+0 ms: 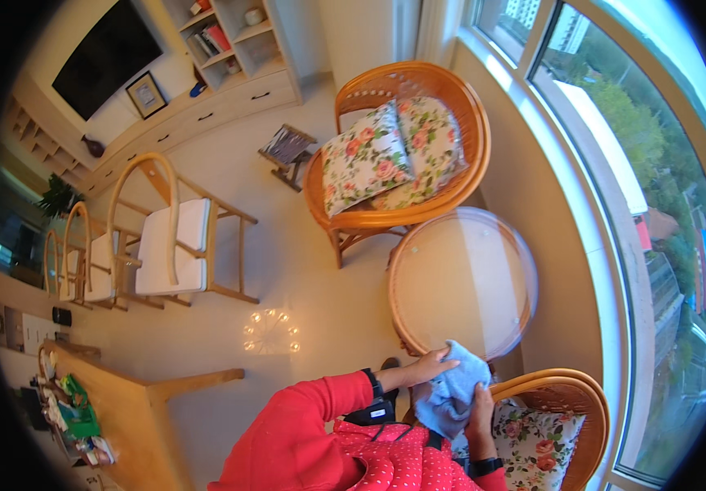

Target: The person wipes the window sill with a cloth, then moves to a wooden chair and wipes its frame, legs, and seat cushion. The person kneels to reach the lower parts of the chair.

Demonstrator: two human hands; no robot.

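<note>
Between my two hands hangs a crumpled light blue cloth [451, 393], held in front of my body. My left hand [430, 367] grips its upper edge. Lower down, my right hand [482, 408] pinches the cloth's right side. Just beyond the cloth stands a round rattan table [439, 288] with a glass top, which catches a pale band of light. Close by my right arm, a floral cushion [543, 439] rests in a rattan armchair [595, 417].
Past the table, another rattan armchair [482, 135] holds floral cushions [368, 159]. A small folding stool [288, 150] stands left of it. Wooden chairs [175, 245] with white seats line the left. A wooden table [120, 399] bears clutter at lower left. Windows [604, 123] run along the right.
</note>
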